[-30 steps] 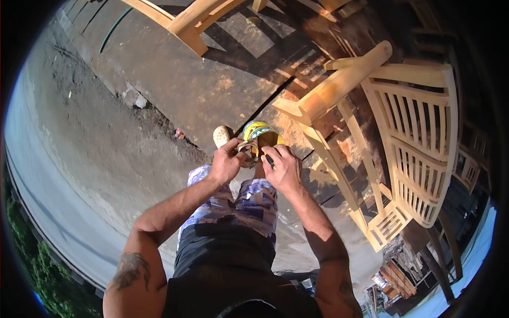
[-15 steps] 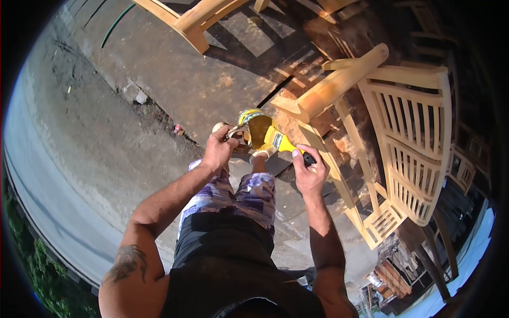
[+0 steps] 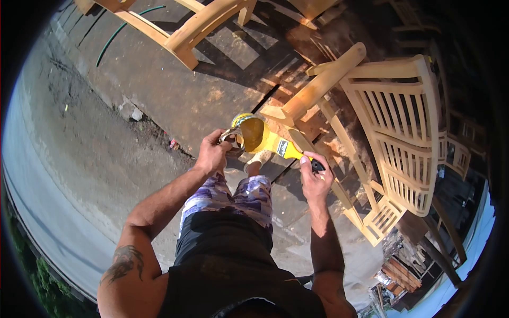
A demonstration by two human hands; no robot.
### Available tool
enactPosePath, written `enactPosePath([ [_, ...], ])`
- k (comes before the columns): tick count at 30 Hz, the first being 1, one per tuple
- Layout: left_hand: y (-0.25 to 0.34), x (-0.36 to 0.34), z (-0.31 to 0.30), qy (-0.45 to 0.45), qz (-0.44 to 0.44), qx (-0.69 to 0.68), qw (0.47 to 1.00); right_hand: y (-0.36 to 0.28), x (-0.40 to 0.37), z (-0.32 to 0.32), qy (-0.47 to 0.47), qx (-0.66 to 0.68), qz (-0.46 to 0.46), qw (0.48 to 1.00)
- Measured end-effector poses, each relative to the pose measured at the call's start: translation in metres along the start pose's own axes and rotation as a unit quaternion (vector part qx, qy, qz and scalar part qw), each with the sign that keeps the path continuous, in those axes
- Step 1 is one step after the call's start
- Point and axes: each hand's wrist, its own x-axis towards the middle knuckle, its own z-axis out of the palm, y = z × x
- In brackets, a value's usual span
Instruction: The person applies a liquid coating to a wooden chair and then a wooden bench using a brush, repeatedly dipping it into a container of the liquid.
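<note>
My left hand (image 3: pixel 213 152) is closed around the near side of a yellow paint can (image 3: pixel 243 120), where a shiny curved metal edge (image 3: pixel 233 137) shows at the fingers. The can's mouth faces me, and amber-coloured liquid (image 3: pixel 253 133) shows inside. In my right hand (image 3: pixel 317 180) is a flat paintbrush (image 3: pixel 289 150) with a yellow handle and a black end, pinched between thumb and fingers. Its bristles point left and overlap the can's right rim in this view.
A pale wooden slatted bench (image 3: pixel 392 132) stands close on my right, its thick armrest (image 3: pixel 324 85) just beyond the brush. Another wooden piece (image 3: pixel 183 40) is ahead. A green hose (image 3: pixel 114 36) lies on the paved ground, and a road (image 3: pixel 37 196) runs along the left.
The brush has drawn back to the right, its bristles now nearer the can's rim. The can has shifted slightly left, and the surroundings have shifted a little in view.
</note>
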Motion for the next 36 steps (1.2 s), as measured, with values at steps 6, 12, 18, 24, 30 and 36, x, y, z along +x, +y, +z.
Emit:
enactPosePath([
  [6, 0.004, -0.004, 0.007, -0.012, 0.045, 0.026, 0.999, 0.005, 0.004, -0.029, 0.036, 0.121, 0.082, 0.989],
  [12, 0.001, -0.004, 0.034, -0.003, 0.012, 0.032, 0.999, 0.062, 0.04, -0.077, 0.055, 0.489, 0.198, 0.847],
  [18, -0.028, 0.003, 0.074, 0.034, -0.003, 0.016, 0.999, 0.144, 0.112, -0.128, -0.004, 0.633, 0.193, 0.75],
  [24, -0.054, 0.002, 0.135, 0.087, -0.034, 0.021, 0.995, 0.21, 0.22, -0.169, -0.015, 0.642, 0.137, 0.754],
  [30, -0.087, 0.01, 0.179, 0.124, -0.061, 0.02, 0.99, 0.248, 0.339, -0.182, 0.065, 0.516, 0.072, 0.851],
  [36, -0.092, 0.014, 0.215, 0.126, -0.058, 0.042, 0.989, 0.252, 0.451, -0.149, 0.139, 0.343, -0.009, 0.929],
])
